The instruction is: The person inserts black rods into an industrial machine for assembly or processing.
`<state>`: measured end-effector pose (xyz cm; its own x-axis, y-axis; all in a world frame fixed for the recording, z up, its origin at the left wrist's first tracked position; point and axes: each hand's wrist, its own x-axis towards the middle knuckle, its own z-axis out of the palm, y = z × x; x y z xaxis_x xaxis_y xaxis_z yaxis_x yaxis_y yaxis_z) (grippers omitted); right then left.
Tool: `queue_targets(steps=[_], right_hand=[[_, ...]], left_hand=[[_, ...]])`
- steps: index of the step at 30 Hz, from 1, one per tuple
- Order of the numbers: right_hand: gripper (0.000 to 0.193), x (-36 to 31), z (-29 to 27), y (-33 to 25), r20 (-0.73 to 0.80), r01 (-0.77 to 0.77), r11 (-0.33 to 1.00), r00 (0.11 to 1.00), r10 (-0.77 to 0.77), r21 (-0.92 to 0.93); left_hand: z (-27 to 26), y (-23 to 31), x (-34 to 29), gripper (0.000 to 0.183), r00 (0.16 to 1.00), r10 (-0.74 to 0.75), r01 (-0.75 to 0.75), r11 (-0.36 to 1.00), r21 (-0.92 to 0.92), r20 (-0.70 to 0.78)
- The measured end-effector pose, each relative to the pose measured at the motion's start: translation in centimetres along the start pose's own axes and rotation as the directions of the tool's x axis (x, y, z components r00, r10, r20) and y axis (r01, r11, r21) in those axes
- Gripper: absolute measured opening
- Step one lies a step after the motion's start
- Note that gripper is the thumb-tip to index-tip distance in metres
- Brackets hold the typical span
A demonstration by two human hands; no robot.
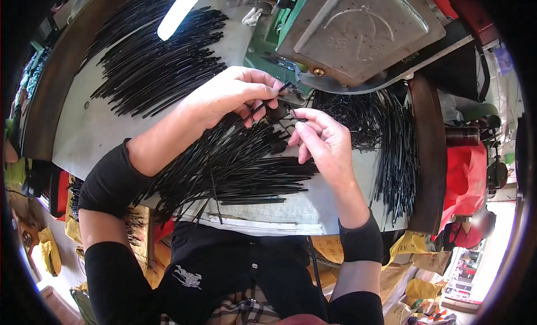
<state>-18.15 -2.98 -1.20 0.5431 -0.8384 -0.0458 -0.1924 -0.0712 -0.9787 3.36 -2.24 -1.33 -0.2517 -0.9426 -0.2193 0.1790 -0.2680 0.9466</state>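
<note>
At the machine's lower edge, my left hand (246,93) is closed, thumb and fingers pinching a thin black rod (255,109) that slants down to the left. Just right of it and slightly nearer me, my right hand (327,140) is closed, thumb and forefinger together on the end of a slim dark piece (293,113). Whether both hands grip parts of one piece I cannot tell. Under my left forearm lies a loose heap of thin black rods (229,177), some crossing each other. The machine's working point is partly hidden behind my fingers.
A green machine (263,51) with a grey metal cover (363,37) stands at the back. More black rods lie in bundles at the far left (162,62) and right (397,157). The pale tabletop (75,123) has raised brown side rims (429,168). A white tube lamp (182,12) hangs above.
</note>
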Motion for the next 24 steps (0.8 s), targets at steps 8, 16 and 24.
queue_targets(steps=[8,16,24], right_hand=[[0.023,0.2,-0.3,-0.1,0.007,-0.033,0.999,0.999,0.033,0.028],[0.025,0.7,-0.5,-0.5,-0.018,-0.046,0.994,0.999,0.048,0.101],[0.028,1.3,-0.5,-0.9,-0.019,-0.061,0.993,0.998,0.063,0.106]], left_hand=[[0.2,-0.2,0.0,0.022,0.999,0.025,-0.025,1.0,0.017,0.023],[0.3,0.7,-0.1,0.027,0.999,0.026,-0.023,0.988,0.154,-0.018],[0.1,0.8,0.2,0.031,0.997,0.07,-0.064,0.983,0.174,-0.03]])
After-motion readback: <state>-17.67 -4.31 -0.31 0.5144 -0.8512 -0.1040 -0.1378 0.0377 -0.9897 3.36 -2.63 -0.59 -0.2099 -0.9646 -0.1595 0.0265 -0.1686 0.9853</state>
